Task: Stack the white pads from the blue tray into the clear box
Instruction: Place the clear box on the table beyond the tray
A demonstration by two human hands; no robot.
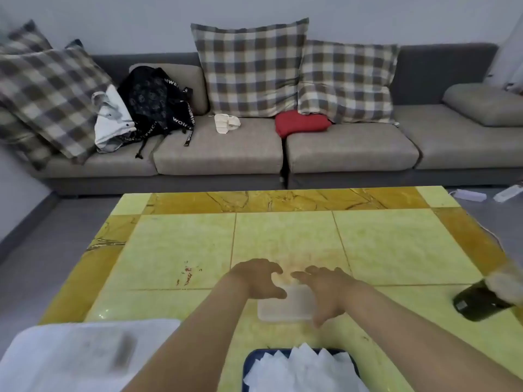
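Your left hand (256,280) and right hand (325,291) hover, fingers spread and gripping nothing, over the clear rectangular plastic box (283,306) on the yellow tabletop (181,250). The white pads (302,369) fill the blue tray (250,360) at the box's 6 o'clock.

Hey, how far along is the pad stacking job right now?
Done: nothing that I can see. The white pads lie heaped in the blue tray, and I can make out none in the clear plastic box on the yellow table. In hand: the left hand and right hand reach over the box, fingers spread, carrying no pad. Left: the whole stacking.
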